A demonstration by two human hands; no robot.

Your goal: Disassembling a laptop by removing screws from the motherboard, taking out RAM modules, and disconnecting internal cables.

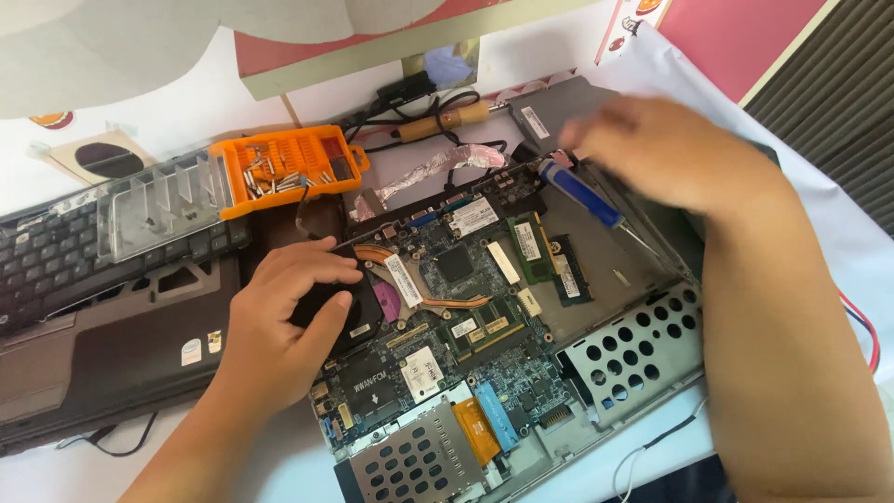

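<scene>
Opened laptop base (643, 251), grey metal chassis, lies flat on the white table with its top cover off. Green motherboard (466, 317) is exposed, carrying a copper heat pipe (438, 296), memory modules and white labels. Round black cooling fan (331, 307) sits at the board's left edge, under the fingers of the left hand (284, 326). Blue-handled screwdriver (582, 194) slants over the chassis's far right part, held in the blurred right hand (666, 149); tip not discernible.
</scene>
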